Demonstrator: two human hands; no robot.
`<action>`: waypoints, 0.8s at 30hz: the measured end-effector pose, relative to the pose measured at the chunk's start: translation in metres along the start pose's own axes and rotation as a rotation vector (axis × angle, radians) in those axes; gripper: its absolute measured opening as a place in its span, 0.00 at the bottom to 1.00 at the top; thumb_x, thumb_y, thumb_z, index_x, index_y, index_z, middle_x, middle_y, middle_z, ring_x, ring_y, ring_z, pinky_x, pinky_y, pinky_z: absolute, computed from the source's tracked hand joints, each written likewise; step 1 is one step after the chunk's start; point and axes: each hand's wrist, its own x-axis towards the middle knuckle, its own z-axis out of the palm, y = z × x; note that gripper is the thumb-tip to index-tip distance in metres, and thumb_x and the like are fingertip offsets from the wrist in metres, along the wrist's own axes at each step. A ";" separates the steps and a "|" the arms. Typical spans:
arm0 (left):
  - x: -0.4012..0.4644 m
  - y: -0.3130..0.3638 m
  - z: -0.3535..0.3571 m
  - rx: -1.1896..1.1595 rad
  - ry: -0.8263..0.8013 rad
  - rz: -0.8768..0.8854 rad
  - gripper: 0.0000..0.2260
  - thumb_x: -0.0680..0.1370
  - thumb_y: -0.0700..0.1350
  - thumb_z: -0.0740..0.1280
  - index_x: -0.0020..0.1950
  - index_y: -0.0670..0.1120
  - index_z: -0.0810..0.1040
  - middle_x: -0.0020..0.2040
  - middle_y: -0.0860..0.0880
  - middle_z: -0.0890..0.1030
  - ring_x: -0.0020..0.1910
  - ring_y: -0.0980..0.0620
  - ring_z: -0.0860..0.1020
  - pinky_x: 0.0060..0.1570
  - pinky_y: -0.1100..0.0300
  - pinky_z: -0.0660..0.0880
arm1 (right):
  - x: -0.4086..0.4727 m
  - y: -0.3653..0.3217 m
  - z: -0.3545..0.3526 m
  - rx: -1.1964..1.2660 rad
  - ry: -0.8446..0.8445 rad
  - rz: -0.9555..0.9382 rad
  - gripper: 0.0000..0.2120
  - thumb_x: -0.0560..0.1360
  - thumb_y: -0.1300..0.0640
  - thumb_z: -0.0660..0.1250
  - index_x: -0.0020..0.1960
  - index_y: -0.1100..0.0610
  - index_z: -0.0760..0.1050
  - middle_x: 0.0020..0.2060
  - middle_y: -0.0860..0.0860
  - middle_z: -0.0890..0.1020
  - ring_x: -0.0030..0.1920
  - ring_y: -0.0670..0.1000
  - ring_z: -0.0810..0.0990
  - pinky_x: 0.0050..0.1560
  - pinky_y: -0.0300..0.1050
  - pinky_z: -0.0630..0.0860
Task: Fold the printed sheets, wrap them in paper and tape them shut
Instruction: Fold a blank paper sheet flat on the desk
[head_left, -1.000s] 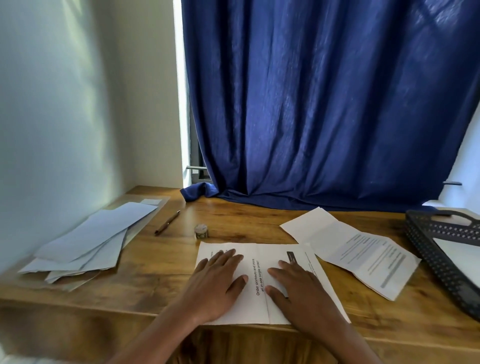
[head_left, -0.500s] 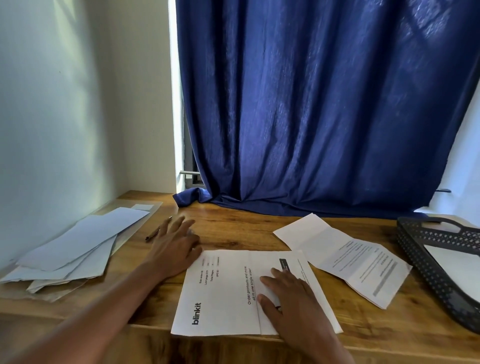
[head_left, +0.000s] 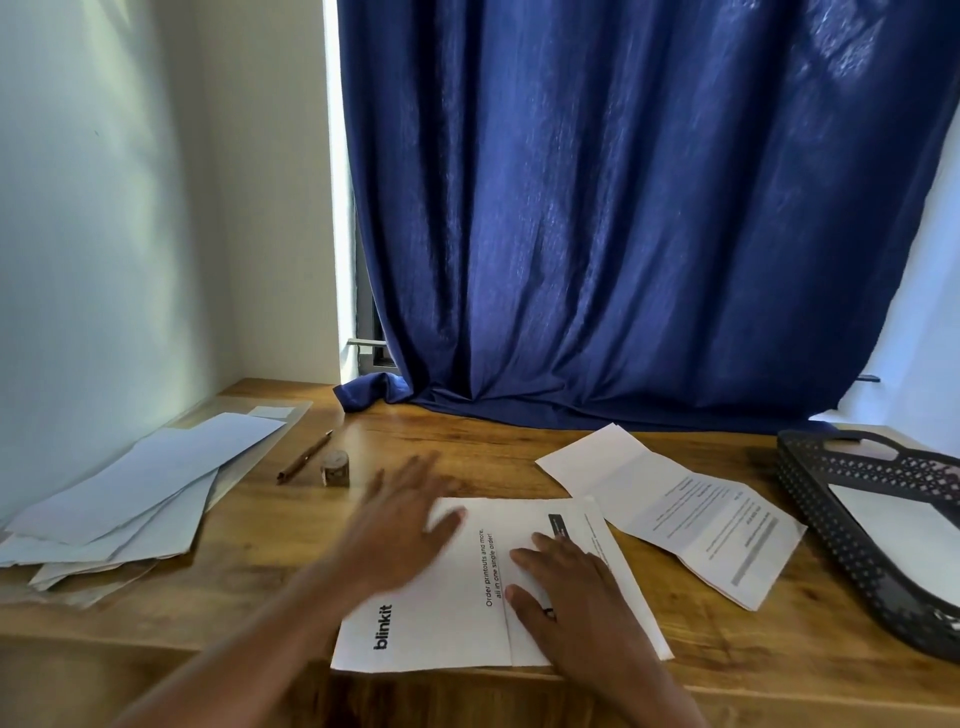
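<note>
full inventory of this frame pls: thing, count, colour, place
blinkit sheet: 1, white, printed, partly folded, front centre of desk
unfolded printed sheet: 1, white, creased, right of centre
paper pile: several sheets, pale grey-white, fanned, left by the wall
pen: 1, brown, left of centre
tape roll: 1, small, brownish, beside the pen
tray: 1, dark perforated plastic, right edge, white sheet inside
desk: 1, wood
curtain: 1, dark blue, behind the desk
left hand: open, blurred, over the blinkit sheet's far left corner
right hand: flat on the blinkit sheet

The left hand (head_left: 400, 525), half a second ago out by the brown pen (head_left: 304, 457), has swung back, blurred, over the white printed folded sheet (head_left: 447, 618).
</note>
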 end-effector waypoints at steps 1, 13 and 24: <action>-0.007 0.018 0.007 0.007 -0.059 0.030 0.34 0.78 0.72 0.43 0.81 0.60 0.59 0.84 0.54 0.45 0.83 0.51 0.40 0.81 0.43 0.42 | 0.001 0.000 -0.002 0.019 -0.010 -0.002 0.30 0.79 0.31 0.50 0.78 0.39 0.60 0.81 0.40 0.55 0.81 0.46 0.48 0.79 0.49 0.44; -0.013 0.051 0.036 0.094 -0.300 0.094 0.28 0.86 0.57 0.48 0.83 0.57 0.38 0.84 0.53 0.39 0.82 0.51 0.36 0.80 0.43 0.38 | 0.039 -0.023 0.005 -0.026 0.051 -0.093 0.27 0.85 0.43 0.44 0.82 0.47 0.52 0.82 0.47 0.52 0.82 0.48 0.46 0.80 0.53 0.40; -0.014 0.044 0.036 0.110 -0.301 0.044 0.28 0.85 0.62 0.42 0.84 0.56 0.41 0.84 0.57 0.41 0.82 0.55 0.37 0.80 0.44 0.38 | 0.046 0.046 -0.013 -0.184 -0.006 0.148 0.44 0.75 0.28 0.36 0.83 0.54 0.48 0.82 0.51 0.50 0.82 0.52 0.47 0.80 0.55 0.48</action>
